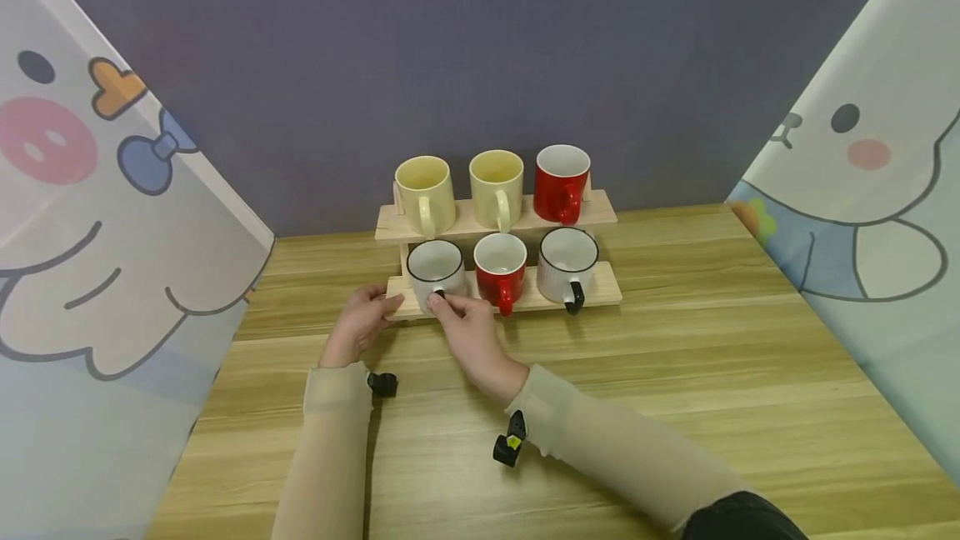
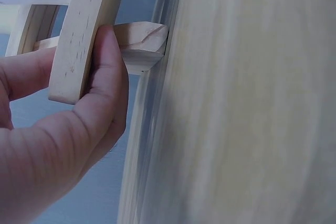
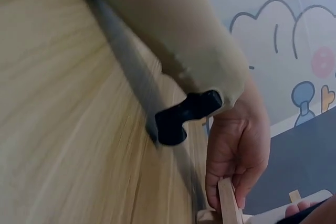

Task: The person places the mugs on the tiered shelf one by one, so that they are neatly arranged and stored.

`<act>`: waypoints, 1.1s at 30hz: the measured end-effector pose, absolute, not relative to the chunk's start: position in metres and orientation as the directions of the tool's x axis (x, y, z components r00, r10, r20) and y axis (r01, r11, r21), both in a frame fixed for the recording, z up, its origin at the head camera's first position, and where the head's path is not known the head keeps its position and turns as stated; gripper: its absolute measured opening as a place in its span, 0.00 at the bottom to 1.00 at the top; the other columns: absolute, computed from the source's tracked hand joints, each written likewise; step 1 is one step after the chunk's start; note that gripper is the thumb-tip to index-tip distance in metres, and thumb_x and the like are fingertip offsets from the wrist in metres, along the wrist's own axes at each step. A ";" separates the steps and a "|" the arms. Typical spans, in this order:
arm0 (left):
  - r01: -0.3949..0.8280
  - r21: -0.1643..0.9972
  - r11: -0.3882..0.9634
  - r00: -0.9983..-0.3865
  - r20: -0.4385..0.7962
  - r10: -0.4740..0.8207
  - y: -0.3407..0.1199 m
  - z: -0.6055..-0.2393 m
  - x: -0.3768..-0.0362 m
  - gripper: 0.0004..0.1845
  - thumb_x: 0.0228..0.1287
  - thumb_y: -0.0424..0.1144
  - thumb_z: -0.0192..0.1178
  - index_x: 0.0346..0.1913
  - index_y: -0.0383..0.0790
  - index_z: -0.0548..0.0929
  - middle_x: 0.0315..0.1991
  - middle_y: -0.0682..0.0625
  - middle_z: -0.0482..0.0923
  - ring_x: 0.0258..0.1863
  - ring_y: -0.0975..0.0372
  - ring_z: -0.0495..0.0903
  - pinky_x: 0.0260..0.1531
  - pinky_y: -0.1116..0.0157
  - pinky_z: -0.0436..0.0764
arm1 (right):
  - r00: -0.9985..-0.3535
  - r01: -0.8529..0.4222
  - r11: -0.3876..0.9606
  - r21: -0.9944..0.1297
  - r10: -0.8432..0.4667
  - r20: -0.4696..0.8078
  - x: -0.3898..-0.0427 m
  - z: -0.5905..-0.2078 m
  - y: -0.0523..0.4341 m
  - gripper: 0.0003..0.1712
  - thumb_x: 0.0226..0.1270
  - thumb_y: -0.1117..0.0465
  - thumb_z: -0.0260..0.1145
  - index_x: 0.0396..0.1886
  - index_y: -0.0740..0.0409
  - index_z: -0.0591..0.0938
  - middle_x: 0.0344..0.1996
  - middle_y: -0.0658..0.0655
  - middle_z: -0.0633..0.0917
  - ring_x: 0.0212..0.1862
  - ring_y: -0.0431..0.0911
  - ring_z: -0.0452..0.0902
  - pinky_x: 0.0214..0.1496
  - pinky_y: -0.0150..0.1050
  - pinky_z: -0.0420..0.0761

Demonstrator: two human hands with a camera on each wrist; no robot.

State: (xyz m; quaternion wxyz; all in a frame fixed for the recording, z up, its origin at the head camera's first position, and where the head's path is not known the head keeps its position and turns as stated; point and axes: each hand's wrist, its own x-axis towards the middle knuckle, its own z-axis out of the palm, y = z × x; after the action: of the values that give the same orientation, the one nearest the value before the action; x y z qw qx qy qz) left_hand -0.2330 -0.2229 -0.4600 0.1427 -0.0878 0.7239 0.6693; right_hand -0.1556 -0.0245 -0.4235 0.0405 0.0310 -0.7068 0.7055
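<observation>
Six mugs (image 1: 498,227), two hands (image 1: 420,325)

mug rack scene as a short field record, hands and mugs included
rack: two-tier wooden mug rack on a wooden table
top tier: two cream mugs, one red mug
bottom tier: white mug with black rim, red mug, second white mug
left hand: grips the rack's left end, thumb on the side piece
right hand: pinches the handle of the left white mug
backdrop: purple wall, cartoon-print panels at both sides
</observation>
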 end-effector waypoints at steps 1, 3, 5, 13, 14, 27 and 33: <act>-0.320 0.944 0.087 -0.943 -0.325 0.065 -0.223 -0.460 -0.233 0.35 0.77 0.35 0.58 0.75 0.20 0.55 0.63 0.34 0.70 0.50 0.55 0.78 0.48 0.63 0.81 | -0.996 -0.094 -0.009 -0.995 -0.001 0.094 -0.156 -0.423 -0.025 0.14 0.75 0.60 0.67 0.45 0.68 0.90 0.42 0.57 0.89 0.44 0.41 0.77 0.48 0.37 0.75; -0.322 0.943 0.087 -0.942 -0.328 0.066 -0.224 -0.460 -0.233 0.35 0.77 0.35 0.58 0.75 0.21 0.55 0.63 0.34 0.69 0.51 0.54 0.78 0.49 0.63 0.81 | -0.996 -0.080 -0.013 -0.997 -0.029 0.080 -0.157 -0.423 -0.026 0.15 0.75 0.60 0.66 0.46 0.69 0.89 0.44 0.59 0.89 0.45 0.41 0.77 0.49 0.38 0.75; -0.322 0.942 0.090 -0.942 -0.328 0.064 -0.224 -0.459 -0.233 0.35 0.77 0.35 0.58 0.75 0.21 0.55 0.63 0.34 0.69 0.51 0.54 0.78 0.49 0.63 0.81 | -0.996 -0.075 -0.007 -0.997 -0.049 0.075 -0.158 -0.424 -0.026 0.15 0.76 0.60 0.66 0.48 0.69 0.88 0.45 0.59 0.88 0.46 0.42 0.77 0.49 0.38 0.76; -0.324 0.942 0.087 -0.942 -0.330 0.058 -0.224 -0.458 -0.234 0.35 0.76 0.34 0.59 0.75 0.20 0.56 0.65 0.32 0.69 0.53 0.52 0.78 0.51 0.62 0.81 | -0.993 -0.083 0.096 -0.992 -0.091 0.074 -0.163 -0.430 -0.024 0.14 0.75 0.58 0.68 0.50 0.64 0.89 0.43 0.52 0.88 0.46 0.43 0.77 0.49 0.40 0.77; -0.325 0.942 0.086 -0.942 -0.331 0.058 -0.224 -0.458 -0.234 0.34 0.76 0.34 0.58 0.75 0.20 0.56 0.65 0.32 0.69 0.53 0.52 0.78 0.51 0.61 0.81 | -0.993 -0.085 0.108 -0.990 -0.095 0.075 -0.164 -0.430 -0.024 0.14 0.74 0.58 0.68 0.49 0.63 0.90 0.42 0.51 0.88 0.46 0.43 0.76 0.49 0.40 0.77; -0.338 0.939 0.070 -0.938 -0.342 0.061 -0.224 -0.460 -0.234 0.35 0.77 0.35 0.58 0.75 0.20 0.55 0.64 0.33 0.68 0.50 0.58 0.77 0.51 0.64 0.80 | -0.986 -0.100 0.209 -0.973 -0.152 0.069 -0.163 -0.430 -0.013 0.17 0.72 0.52 0.71 0.51 0.59 0.89 0.45 0.48 0.89 0.49 0.40 0.81 0.54 0.42 0.80; -0.337 0.939 0.066 -0.938 -0.341 0.060 -0.223 -0.461 -0.234 0.35 0.77 0.34 0.58 0.75 0.19 0.54 0.64 0.33 0.68 0.52 0.56 0.77 0.54 0.63 0.79 | -0.983 -0.127 0.154 -0.980 -0.151 0.104 -0.155 -0.426 -0.004 0.15 0.69 0.59 0.73 0.50 0.63 0.88 0.45 0.54 0.89 0.48 0.45 0.84 0.51 0.39 0.82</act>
State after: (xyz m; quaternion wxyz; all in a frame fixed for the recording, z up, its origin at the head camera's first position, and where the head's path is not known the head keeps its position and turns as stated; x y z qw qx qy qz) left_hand -0.2342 -0.2234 -0.4610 0.1469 -0.0970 0.7151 0.6765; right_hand -0.1553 -0.0038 -0.4262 -0.0095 0.0917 -0.7594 0.6441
